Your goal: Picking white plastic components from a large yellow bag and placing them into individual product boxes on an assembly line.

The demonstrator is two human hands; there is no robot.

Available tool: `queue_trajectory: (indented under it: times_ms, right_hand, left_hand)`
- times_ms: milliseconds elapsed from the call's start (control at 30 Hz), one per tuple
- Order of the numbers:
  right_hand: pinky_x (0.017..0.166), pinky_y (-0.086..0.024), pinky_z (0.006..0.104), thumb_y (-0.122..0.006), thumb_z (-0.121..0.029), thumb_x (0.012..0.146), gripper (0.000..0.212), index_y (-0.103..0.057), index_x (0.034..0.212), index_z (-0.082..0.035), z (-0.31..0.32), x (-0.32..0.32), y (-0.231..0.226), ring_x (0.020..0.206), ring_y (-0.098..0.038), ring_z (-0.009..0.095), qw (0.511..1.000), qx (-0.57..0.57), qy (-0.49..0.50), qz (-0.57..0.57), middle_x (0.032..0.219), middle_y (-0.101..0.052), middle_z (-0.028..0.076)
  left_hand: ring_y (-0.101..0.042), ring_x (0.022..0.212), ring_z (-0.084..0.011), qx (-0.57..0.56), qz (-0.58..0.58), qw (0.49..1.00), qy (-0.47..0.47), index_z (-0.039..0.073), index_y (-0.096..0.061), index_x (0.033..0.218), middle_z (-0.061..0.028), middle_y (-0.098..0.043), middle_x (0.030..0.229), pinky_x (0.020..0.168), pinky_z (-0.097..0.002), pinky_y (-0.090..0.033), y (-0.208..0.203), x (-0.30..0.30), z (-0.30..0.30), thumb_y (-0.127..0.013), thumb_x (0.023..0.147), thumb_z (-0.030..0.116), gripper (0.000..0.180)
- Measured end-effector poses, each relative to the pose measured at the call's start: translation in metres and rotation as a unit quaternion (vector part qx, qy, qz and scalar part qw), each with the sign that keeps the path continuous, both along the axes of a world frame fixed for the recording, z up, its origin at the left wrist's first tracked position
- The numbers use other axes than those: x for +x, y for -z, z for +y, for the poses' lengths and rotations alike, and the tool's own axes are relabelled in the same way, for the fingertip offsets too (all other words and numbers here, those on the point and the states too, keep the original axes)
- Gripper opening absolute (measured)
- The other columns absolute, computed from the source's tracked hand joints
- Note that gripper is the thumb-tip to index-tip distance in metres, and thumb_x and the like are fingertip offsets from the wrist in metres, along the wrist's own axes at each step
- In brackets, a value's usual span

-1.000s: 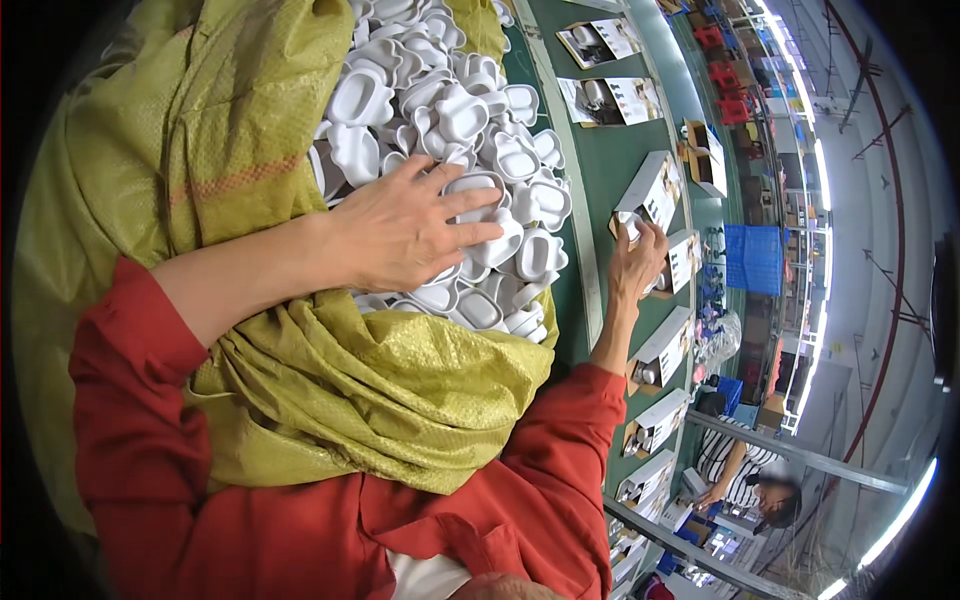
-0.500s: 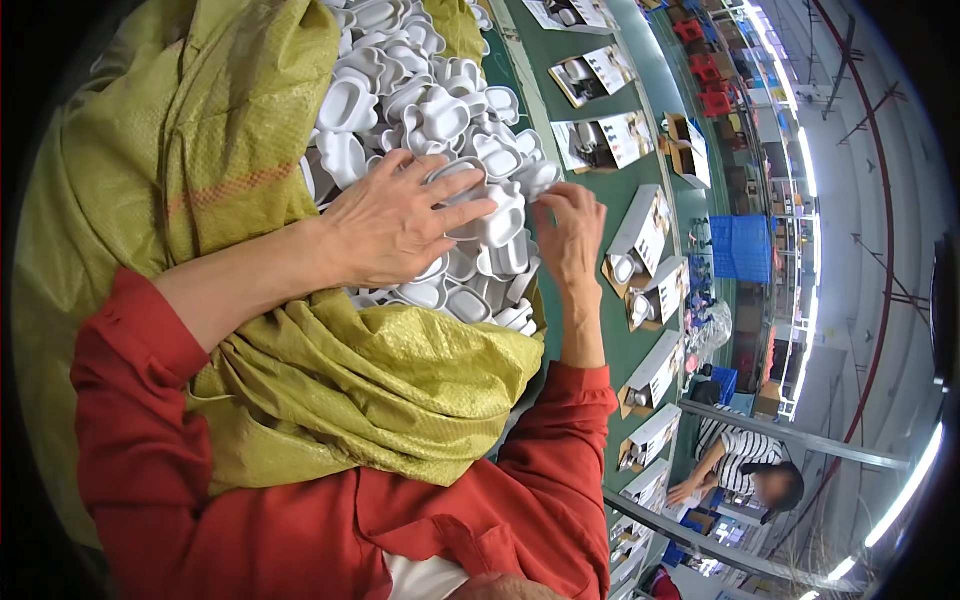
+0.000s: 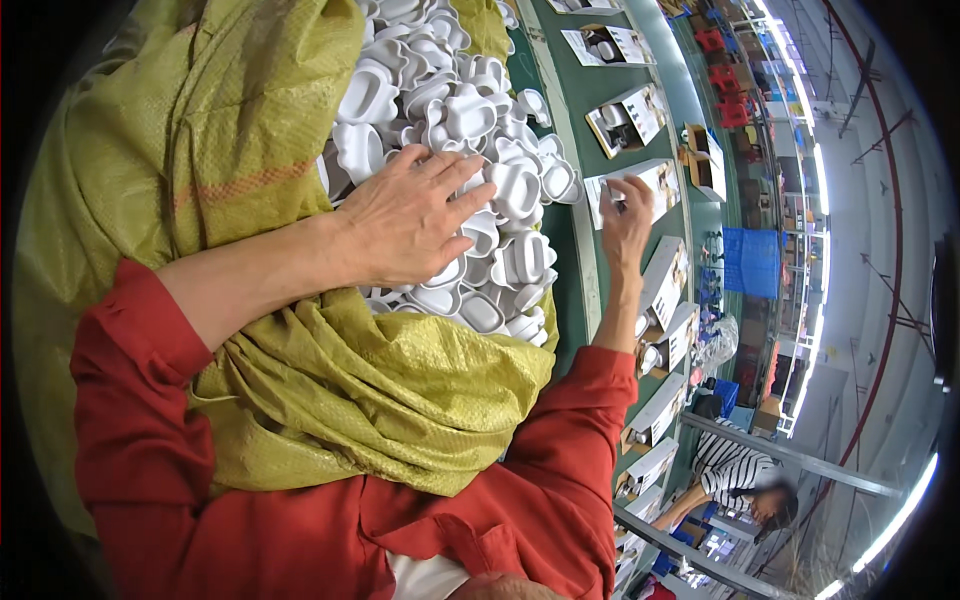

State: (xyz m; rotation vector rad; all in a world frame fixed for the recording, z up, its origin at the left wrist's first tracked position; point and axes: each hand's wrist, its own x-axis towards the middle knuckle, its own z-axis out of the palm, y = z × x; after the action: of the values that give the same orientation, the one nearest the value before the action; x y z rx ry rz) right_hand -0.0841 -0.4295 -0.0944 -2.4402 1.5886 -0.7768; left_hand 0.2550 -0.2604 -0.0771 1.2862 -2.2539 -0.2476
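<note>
White moulded plastic pieces [image 3: 472, 116] with oval hollows and wavy rims lie heaped in the mouth of a yellow-green woven sack [image 3: 400, 370]. On that heap rests my left hand [image 3: 415, 220], palm down, fingers stretched and slightly spread, holding nothing. My right hand [image 3: 627, 225] is beyond the heap, over an open printed box [image 3: 661, 185] on the green conveyor belt [image 3: 562, 85]. Its thumb and fingers are curled towards each other; what lies between them is too small to make out, and the hand partly hides the box's inside.
More open boxes, one of them a printed box [image 3: 628, 118], stand in a row along the belt. Across the belt are a brown carton [image 3: 705, 160], a blue crate [image 3: 750, 262] and red stools [image 3: 735, 108]. A person in a striped top [image 3: 735, 465] works farther along, past a metal rail [image 3: 790, 455].
My right hand has moved right, from the heap's edge to over a box on the belt. My left hand stays on the heap. The whole view has shifted slightly.
</note>
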Motion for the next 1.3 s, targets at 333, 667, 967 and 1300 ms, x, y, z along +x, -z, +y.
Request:
queue_trajectory:
  times_ms: [333, 667, 967, 1300]
  right_hand:
    - [0.101, -0.043, 0.0403, -0.078, -0.009, 0.081, 0.011, -0.072, 0.089, -0.004, 0.017, 0.054, 0.002, 0.118, -0.057, 0.031, 0.986, 0.036, -0.118, -0.116, 0.126, -0.063, 0.013]
    - [0.103, -0.036, 0.0511, -0.075, -0.025, 0.081, 0.024, -0.074, 0.096, -0.007, -0.054, -0.045, 0.014, 0.118, -0.057, 0.031, 0.936, -0.142, 0.287, 0.144, 0.119, -0.064, 0.015]
    - [0.102, -0.037, 0.0474, -0.077, -0.008, 0.076, 0.021, -0.067, 0.094, -0.011, 0.028, 0.035, 0.017, 0.120, -0.053, 0.033, 0.987, -0.035, -0.096, 0.125, 0.127, -0.059, 0.009]
    - [0.099, -0.040, 0.0483, -0.074, -0.025, 0.084, 0.017, -0.075, 0.093, -0.010, -0.088, -0.011, 0.028, 0.121, -0.055, 0.033, 0.995, -0.040, 0.063, 0.059, 0.129, -0.061, 0.013]
  left_hand:
    - [-0.046, 0.132, -0.0322, -0.007, 0.004, 1.000, 0.000, 0.001, -0.052, 0.134, -0.0190, -0.047, 0.142, 0.108, -0.0470, -0.035, 0.001, 0.005, -0.009, -0.068, 0.087, 0.027, 0.056]
    - [-0.046, 0.131, -0.0324, 0.006, 0.008, 1.000, 0.010, 0.002, -0.052, 0.135, -0.0196, -0.048, 0.141, 0.107, -0.0475, -0.035, -0.006, 0.001, 0.000, -0.067, 0.088, 0.027, 0.055]
    - [-0.046, 0.131, -0.0327, 0.008, 0.000, 1.000, 0.010, 0.001, -0.052, 0.135, -0.0201, -0.047, 0.141, 0.107, -0.0472, -0.036, -0.001, 0.002, -0.004, -0.068, 0.087, 0.028, 0.056]
    - [-0.046, 0.131, -0.0330, 0.018, -0.005, 1.000, 0.016, 0.002, -0.052, 0.136, -0.0201, -0.047, 0.141, 0.107, -0.0480, -0.035, -0.004, 0.004, -0.003, -0.067, 0.088, 0.030, 0.058]
